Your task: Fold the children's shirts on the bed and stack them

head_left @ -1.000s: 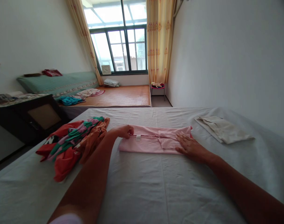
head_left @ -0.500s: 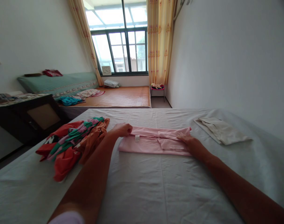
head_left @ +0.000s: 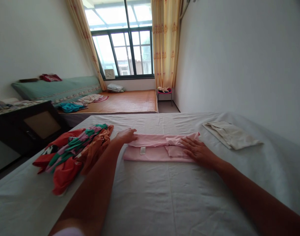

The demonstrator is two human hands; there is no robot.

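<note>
A pink garment [head_left: 152, 155], folded into a long strip with a small white label showing, lies crosswise on the white sheet. At its left end my left hand [head_left: 126, 135] rests on the far edge, fingers stretched out to the right. My right hand [head_left: 199, 153] lies flat over the right end, fingers spread across a smaller folded flap, covering part of the cloth. Both hands are open. The tips of some left fingers are hard to make out.
Rumpled red, green and orange clothes [head_left: 76, 150] are heaped on the left of the sheet. A folded off-white cloth [head_left: 231, 134] lies to the right. Beyond are a dark cabinet [head_left: 34, 131], a mat-covered bed [head_left: 130, 100] and a small pink stool [head_left: 164, 91].
My left fingers have gone from a pinch on the far edge to stretched out. My right hand has slid inward and flattened on the garment. The upper layer now lies flatter.
</note>
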